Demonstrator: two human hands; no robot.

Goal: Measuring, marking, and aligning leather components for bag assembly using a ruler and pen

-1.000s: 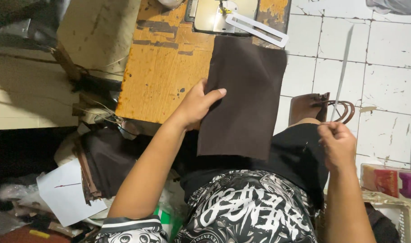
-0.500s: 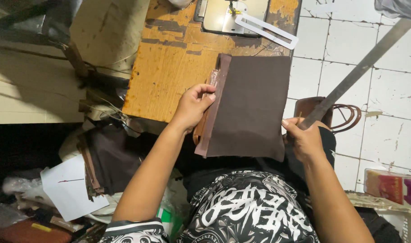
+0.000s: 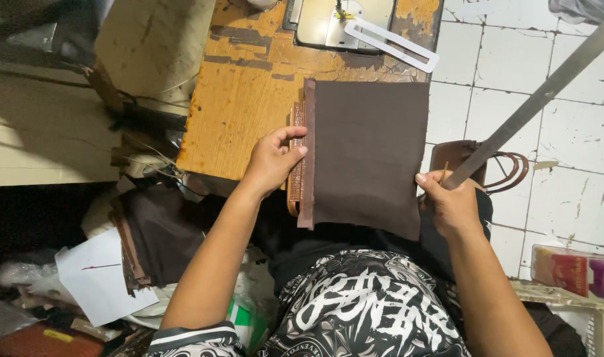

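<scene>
- Your left hand (image 3: 273, 160) rests on the left edge of the dark brown cloth (image 3: 371, 149), fingers curled together over the narrow reddish-brown strip (image 3: 297, 158) that lies along that edge, pinning both against the bench (image 3: 249, 99).
- Half a second ago that edge was still lifted and bent under your fingers. Now the cloth lies flatter and squarer, its upper part on the bench and its lower part hanging over the near edge toward your lap.
- A second ago the strip was hidden; now it shows as a ribbed band just left of the cloth's folded hem.
- Your right hand (image 3: 451, 201) is closed around the lower end of a long metal ruler (image 3: 533, 106), which slants up and right over the white tiled floor (image 3: 566, 139), clear of the cloth.
- A second ago that hand was lower and further right, beside your knee; since then it has come up to the cloth's right edge, and the ruler slants as it did half a second ago.
- Behind that hand a brown bag (image 3: 460, 158) with looped handles sits on the floor, unmoved.
- At the bench's far edge lie a white slotted template (image 3: 391, 43) and the sewing machine base (image 3: 328, 20), both where they were.
- Left of your arm, a heap of brown pieces (image 3: 150, 231) and a white paper sheet (image 3: 97, 281) stay put.
</scene>
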